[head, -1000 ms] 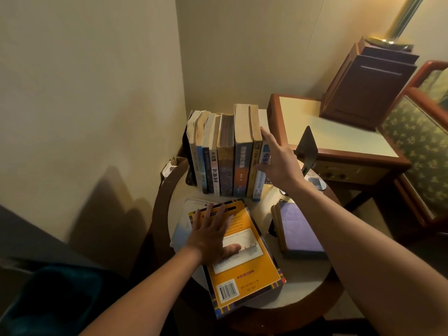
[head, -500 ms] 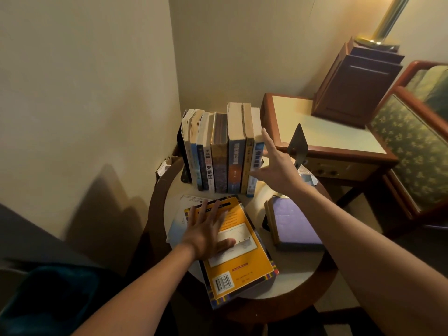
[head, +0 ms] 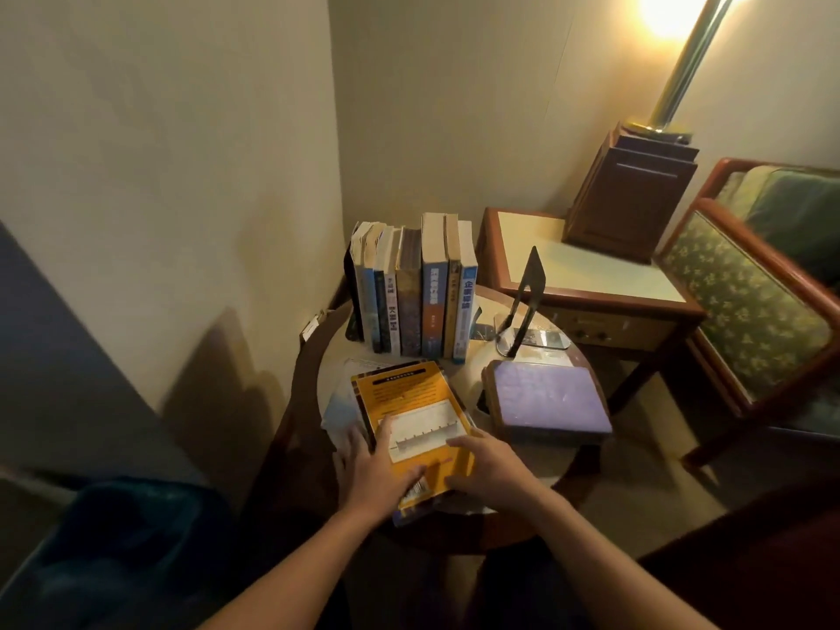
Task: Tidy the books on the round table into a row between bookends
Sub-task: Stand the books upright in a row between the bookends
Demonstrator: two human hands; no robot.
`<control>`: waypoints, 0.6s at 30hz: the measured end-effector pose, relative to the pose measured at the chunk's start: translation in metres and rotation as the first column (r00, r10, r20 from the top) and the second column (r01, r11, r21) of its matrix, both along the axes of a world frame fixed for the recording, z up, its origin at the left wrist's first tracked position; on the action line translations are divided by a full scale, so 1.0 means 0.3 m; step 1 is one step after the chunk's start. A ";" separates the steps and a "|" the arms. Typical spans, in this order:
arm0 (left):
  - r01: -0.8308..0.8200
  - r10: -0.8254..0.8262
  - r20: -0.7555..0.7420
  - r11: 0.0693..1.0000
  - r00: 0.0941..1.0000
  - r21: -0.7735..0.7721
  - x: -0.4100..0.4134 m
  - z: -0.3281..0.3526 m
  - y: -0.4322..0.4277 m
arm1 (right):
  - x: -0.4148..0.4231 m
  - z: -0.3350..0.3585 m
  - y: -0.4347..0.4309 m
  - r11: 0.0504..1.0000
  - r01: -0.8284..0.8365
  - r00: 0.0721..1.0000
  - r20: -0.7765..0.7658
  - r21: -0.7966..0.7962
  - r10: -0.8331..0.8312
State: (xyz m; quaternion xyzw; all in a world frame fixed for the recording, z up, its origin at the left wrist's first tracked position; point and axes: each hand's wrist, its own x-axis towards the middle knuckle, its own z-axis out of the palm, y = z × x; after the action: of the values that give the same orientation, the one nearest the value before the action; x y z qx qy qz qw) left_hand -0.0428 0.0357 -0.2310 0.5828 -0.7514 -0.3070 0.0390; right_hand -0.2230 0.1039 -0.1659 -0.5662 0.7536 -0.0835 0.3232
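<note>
Row of upright books [head: 411, 288]: stands at the back of the round table [head: 304, 388], against the left bookend [head: 351, 284]. Right bookend [head: 527, 293]: apart from the row, not yet closed up. Orange book [head: 409, 397]: flat at the front. The left hand [head: 375, 472] pinches its left edge; the right hand [head: 493, 470] lies on the cover, grip unclear. Purple book [head: 547, 397]: flat, untouched.

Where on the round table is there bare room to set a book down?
Bare: the gap between book row and loose bookend; a narrow strip between orange book and purple book. Crowded: near edge, under left hand and right hand.
</note>
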 end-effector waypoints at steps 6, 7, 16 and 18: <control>-0.036 0.041 -0.052 0.994 0.998 0.106 -0.016 -0.017 0.076 | 0.039 -0.076 0.060 0.999 0.030 0.991 -0.132 0.020 -0.027; -0.055 0.066 -0.084 0.990 0.994 0.131 -0.021 -0.013 0.079 | 0.046 -0.081 0.066 1.000 0.022 0.986 -0.166 0.020 -0.019; -0.269 0.570 -0.590 0.810 0.572 0.521 -0.024 0.059 0.046 | 0.075 -0.085 0.084 0.997 0.051 0.989 -0.140 0.065 -0.042; -0.243 0.576 -0.603 0.803 0.553 0.544 -0.036 0.065 0.052 | 0.076 -0.086 0.082 0.996 0.062 0.991 -0.121 0.069 -0.053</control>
State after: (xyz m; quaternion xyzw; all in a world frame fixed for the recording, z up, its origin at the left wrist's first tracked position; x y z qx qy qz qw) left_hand -0.0536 0.0513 -0.2114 0.5616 -0.4265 -0.6448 0.2949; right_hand -0.2001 0.1284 -0.1918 -0.5361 0.7902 -0.0313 0.2955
